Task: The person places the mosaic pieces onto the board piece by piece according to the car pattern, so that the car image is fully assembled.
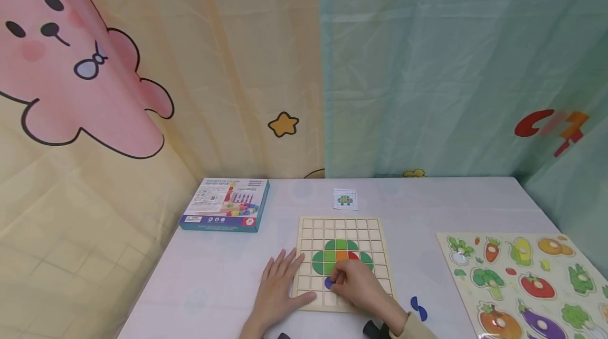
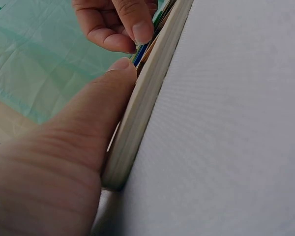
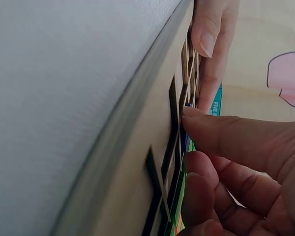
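Note:
A wooden grid board [image 1: 342, 224] lies flat, with green pieces [image 1: 330, 256], an orange square [image 1: 341, 256] and a partly covered red piece [image 1: 352, 255] set in its cells. My right hand [image 1: 359, 283] leans over the lower part and pinches a small blue piece [image 1: 328, 283] just below the green ones. In the right wrist view the thumb tip presses against that blue piece [image 3: 186, 129], the other fingers curled beside it. Spread and straight, my left hand [image 1: 280, 289] rests along the board's left edge, its thumb over the lower left corner.
Two blue half-round pieces [image 1: 422, 313] lie right of the board. A card [image 1: 345, 199] printed with a similar pattern sits behind it. At the back left is a flat box [image 1: 225, 204]. On the right lies a vegetable picture board [image 1: 503, 267].

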`<state>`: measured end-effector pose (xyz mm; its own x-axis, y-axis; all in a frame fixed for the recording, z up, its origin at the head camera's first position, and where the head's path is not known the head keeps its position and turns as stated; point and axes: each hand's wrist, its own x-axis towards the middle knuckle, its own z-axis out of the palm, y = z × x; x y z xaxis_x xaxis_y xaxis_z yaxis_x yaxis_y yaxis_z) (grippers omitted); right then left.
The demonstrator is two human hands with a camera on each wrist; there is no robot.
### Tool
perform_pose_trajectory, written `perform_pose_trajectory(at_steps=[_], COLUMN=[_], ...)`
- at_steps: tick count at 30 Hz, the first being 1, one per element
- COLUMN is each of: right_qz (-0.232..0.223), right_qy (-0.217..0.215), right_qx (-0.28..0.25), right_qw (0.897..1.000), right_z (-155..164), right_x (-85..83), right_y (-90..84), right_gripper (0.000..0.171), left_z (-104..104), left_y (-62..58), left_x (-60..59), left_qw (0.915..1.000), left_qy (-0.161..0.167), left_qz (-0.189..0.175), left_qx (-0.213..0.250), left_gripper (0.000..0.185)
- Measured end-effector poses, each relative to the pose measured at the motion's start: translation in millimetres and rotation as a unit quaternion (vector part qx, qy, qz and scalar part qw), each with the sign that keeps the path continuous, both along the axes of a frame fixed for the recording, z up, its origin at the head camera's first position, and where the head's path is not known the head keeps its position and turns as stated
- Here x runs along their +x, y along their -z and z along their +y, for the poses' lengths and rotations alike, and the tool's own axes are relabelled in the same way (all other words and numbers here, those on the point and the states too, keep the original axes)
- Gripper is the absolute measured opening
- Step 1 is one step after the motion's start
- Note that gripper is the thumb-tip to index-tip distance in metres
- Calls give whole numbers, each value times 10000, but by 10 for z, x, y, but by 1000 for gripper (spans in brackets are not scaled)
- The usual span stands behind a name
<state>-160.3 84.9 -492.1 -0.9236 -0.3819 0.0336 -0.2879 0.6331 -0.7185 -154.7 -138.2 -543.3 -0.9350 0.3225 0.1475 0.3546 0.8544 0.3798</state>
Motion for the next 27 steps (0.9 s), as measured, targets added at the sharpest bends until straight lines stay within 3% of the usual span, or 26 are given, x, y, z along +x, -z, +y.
perform_pose_trajectory(at_steps=[13, 23, 27], right_qz=[-23, -49, -195], right_qy=[138, 1153, 1120], right_qx=[-83, -113, 37], right_qw=[9999, 9933, 9935], right_z=[147, 753, 1044], right_x=[-2, 113, 192], right_y=[-73, -242, -226], right_gripper=[15, 13, 11], left_z=[30, 34, 22], left_y=[-13, -23, -34], left_x=[-18, -13, 5], left_qw=[9999, 9999, 9998], left_qy=[-28, -29, -42], left_qz=[-109, -163, -192], left_qx=[-52, -24, 34], left_gripper=[91, 91, 91])
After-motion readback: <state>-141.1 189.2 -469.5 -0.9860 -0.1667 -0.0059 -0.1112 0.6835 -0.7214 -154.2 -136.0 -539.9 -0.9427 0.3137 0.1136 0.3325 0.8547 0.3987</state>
